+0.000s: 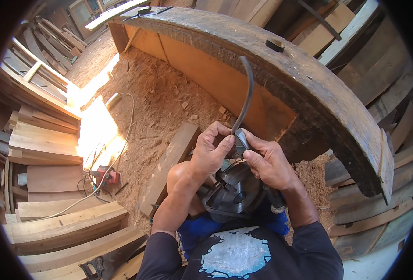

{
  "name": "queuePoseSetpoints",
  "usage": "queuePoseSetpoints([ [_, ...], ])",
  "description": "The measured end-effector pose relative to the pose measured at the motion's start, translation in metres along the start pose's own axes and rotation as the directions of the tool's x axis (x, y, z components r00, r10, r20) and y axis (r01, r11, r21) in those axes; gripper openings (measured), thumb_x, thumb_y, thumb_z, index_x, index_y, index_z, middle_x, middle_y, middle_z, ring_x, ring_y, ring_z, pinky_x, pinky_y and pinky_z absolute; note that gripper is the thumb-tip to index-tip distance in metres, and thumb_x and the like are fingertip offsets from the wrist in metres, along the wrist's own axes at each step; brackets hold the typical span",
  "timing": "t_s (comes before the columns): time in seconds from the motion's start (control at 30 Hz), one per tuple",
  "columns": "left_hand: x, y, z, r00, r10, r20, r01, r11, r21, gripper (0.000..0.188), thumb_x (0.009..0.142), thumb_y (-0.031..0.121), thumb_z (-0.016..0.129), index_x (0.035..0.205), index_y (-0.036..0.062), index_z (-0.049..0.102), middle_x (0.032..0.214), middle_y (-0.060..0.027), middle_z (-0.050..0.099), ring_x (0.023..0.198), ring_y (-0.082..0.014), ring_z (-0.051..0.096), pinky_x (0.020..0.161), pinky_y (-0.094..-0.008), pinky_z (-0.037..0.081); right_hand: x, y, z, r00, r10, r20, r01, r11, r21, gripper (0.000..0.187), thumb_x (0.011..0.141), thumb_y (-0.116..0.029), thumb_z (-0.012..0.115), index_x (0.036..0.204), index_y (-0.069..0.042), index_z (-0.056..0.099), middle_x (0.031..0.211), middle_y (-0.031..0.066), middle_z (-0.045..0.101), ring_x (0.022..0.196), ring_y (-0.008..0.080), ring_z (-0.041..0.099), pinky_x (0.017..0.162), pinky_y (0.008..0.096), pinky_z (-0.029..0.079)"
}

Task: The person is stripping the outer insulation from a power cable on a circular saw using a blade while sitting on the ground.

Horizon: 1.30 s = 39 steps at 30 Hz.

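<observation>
Between my two hands a short length of dark, flexible cable (249, 88) curves upward, its upper end loose. My left hand (212, 148) pinches its lower part between thumb and fingers. My right hand (271, 163) grips a small, dark, narrow piece (242, 139) with a smooth face, touching the cable's lower end; whether the two are joined I cannot tell. Below my hands a black power tool (232, 193) with a round base rests at my lap, partly hidden by my hands, with a handle (275, 199) on its right side.
A long, worn wooden workbench (309, 79) crosses ahead, bearing a roll of tape (275, 45). Sawdust (155, 93) covers the ground. A wooden beam (169, 170) lies at my left, beyond it a red power tool (107, 177) with a cord, stacked boards (66, 224) and a handsaw (108, 263).
</observation>
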<state>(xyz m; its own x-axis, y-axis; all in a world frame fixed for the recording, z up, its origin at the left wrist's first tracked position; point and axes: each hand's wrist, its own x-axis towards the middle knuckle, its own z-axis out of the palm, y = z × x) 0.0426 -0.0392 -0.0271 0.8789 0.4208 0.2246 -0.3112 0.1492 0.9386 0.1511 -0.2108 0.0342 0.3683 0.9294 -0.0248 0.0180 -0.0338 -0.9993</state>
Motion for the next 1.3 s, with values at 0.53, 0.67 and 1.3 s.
queuePoseSetpoints([
  [0.53, 0.008, -0.011, 0.007, 0.941, 0.333, -0.056, -0.281, 0.864, 0.417, 0.015, 0.089, -0.004, 0.067, 0.088, 0.0032, 0.054, 0.082, -0.0046, 0.054, 0.074, -0.0119, 0.053, 0.067, -0.0275, 0.044, -0.001, 0.002, -0.005, 0.999, -0.04, 0.023, 0.04, 0.999, -0.017, 0.052, 0.101, -0.01, 0.056, 0.151, 0.0, 0.045, 0.089, -0.0011, 0.059, 0.075, 0.0048, 0.047, 0.068, 0.0237, 0.044],
  [0.67, 0.005, -0.008, 0.007, 0.943, 0.328, -0.055, -0.277, 0.866, 0.416, 0.016, 0.087, -0.006, 0.067, 0.089, 0.0028, 0.054, 0.083, -0.0073, 0.054, 0.075, -0.0164, 0.055, 0.069, -0.0293, 0.045, 0.0, 0.005, -0.009, 0.999, -0.01, 0.035, 0.009, 1.0, 0.021, 0.052, 0.101, -0.011, 0.057, 0.151, -0.001, 0.045, 0.085, -0.0028, 0.056, 0.07, 0.0039, 0.046, 0.062, 0.0231, 0.042],
  [1.3, 0.001, -0.003, 0.01, 0.98, 0.166, -0.111, -0.15, 0.979, 0.137, 0.006, 0.099, 0.002, 0.061, 0.098, 0.0051, 0.056, 0.083, 0.0031, 0.058, 0.075, -0.0018, 0.052, 0.066, -0.0204, 0.045, 0.0, 0.0, 0.001, 1.0, 0.002, 0.027, 0.0, 0.999, -0.051, 0.05, 0.101, -0.009, 0.056, 0.148, 0.003, 0.047, 0.09, -0.0005, 0.058, 0.075, 0.0053, 0.046, 0.069, 0.0237, 0.044],
])
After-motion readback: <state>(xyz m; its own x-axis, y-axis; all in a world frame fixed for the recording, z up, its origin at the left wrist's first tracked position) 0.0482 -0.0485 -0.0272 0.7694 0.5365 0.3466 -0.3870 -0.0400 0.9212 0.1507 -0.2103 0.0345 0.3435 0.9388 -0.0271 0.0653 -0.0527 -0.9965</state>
